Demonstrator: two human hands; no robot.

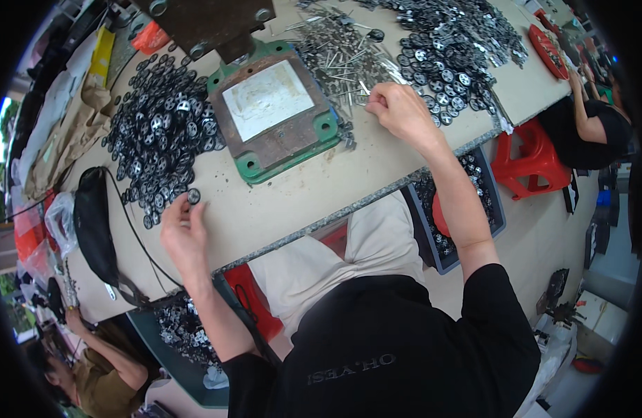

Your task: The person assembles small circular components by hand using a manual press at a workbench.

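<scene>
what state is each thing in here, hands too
left hand: fingers closed at the tips
single black wheel: between left fingertips
right hand: fingers curled in, any grip on a pin unclear
metal pins: loose, scattered
left wheel pile: loose, heaped
metal base: flat on table, stained
white sheet: flat on base, smudged
green bin: uncovered, parts inside
grey bin: uncovered, parts inside

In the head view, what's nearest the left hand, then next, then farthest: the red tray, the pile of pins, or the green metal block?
From the left hand:
1. Green metal block, ahead and to the right.
2. Pile of pins, past the block's right side.
3. Red tray, far over on the right.
</scene>
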